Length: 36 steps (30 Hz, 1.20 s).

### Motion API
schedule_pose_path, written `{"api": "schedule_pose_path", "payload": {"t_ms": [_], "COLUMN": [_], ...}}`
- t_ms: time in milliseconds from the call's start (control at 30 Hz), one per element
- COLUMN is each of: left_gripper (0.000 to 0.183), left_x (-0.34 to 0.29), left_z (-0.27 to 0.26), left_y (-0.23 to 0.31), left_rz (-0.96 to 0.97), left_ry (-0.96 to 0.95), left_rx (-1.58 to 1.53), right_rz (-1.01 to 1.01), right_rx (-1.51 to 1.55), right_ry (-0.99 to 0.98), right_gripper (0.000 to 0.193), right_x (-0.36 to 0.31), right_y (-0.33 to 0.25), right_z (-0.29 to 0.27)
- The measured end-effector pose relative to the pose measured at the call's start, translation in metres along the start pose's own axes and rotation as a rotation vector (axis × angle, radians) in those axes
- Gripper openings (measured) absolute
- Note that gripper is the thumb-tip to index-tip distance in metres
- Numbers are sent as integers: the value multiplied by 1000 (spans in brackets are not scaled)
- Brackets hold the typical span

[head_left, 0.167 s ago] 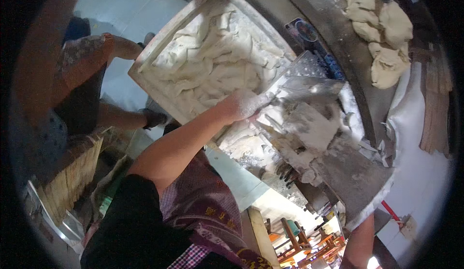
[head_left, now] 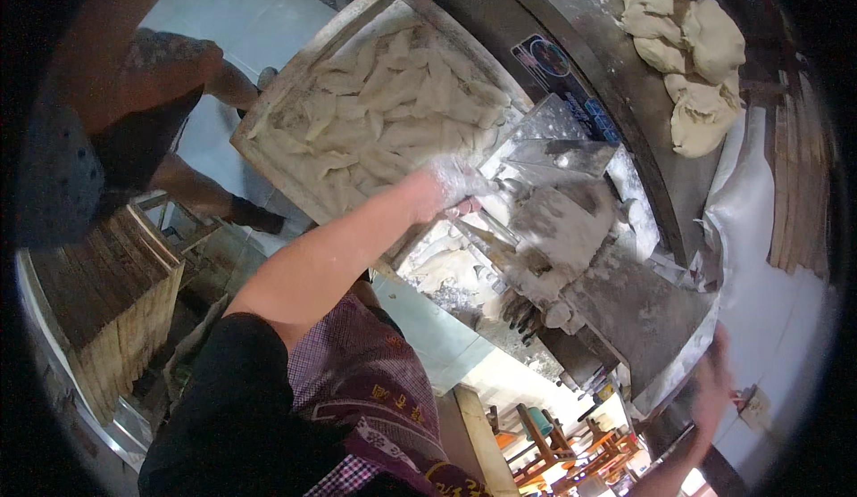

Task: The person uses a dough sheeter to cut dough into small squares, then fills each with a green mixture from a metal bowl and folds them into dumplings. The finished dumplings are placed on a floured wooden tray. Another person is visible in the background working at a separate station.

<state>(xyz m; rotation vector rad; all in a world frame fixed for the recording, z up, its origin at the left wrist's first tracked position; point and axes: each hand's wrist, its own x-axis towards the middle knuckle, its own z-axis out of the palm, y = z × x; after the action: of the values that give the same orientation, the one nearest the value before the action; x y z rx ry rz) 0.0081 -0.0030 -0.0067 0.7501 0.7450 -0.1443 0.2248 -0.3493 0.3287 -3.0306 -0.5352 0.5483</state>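
My left hand (head_left: 457, 186), dusted white with flour, is at the near edge of a floury metal machine (head_left: 567, 229). Its fingers are curled at a metal part there, and what they hold, if anything, is hidden. Just beyond that hand, a wooden-rimmed tray (head_left: 312, 46) holds many flat floured dough pieces (head_left: 402, 95). At the lower right my right hand (head_left: 712, 379) is raised beside the machine's grey metal plate (head_left: 647, 314). Motion smears its fingers. Flour and dough scraps cover the machine's middle.
Large pale dough lumps (head_left: 701, 51) lie on the dark worktop (head_left: 580, 2) at upper right. Another person's legs (head_left: 201, 180) are on the left, near stacked wooden boards (head_left: 98, 310). White sheeting (head_left: 754, 220) hangs at the right, and wooden stools (head_left: 544, 439) stand below.
My right hand has come up into view beside the metal plate, where only the forearm showed before. My left hand stays at the machine's edge. The whole view has shifted slightly.
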Motion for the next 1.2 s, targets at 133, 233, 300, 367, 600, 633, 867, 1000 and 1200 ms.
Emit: {"api": "schedule_pose_path", "payload": {"t_ms": [133,233,300,367,600,633,867,1000,1200], "left_gripper": [15,15,17,17,17,19,29,23,22], "left_x": [9,24,17,13,25,20,-13,6,7], "left_z": [-11,-17,-6,1,-37,-50,-21,1,-1], "left_y": [-2,-6,10,18,-4,-7,12,28,29], "left_rz": [8,-98,-146,-88,31,202,929,848,739], "left_ry": [9,-138,-227,-180,-39,-62,108,-47,-83], "left_rx": [-108,-323,-247,-11,-62,308,1069,1385,1331], "right_rz": [-299,-178,-192,-231,-214,-247,-340,-238,-685], "right_rx": [221,-129,-370,-208,325,309,-320,-169,-525], "right_ry": [-63,-304,-447,-492,-583,-543,-173,93,-211], "right_gripper": [34,40,43,43,44,44,37,26,25], "right_x": [-75,-48,-27,-7,36,33,-25,-58,-22], "right_y": [-114,-156,-157,-148,-114,-107,-142,-178,-249], "right_z": [-42,5,30,47,97,97,5,-31,10]}}
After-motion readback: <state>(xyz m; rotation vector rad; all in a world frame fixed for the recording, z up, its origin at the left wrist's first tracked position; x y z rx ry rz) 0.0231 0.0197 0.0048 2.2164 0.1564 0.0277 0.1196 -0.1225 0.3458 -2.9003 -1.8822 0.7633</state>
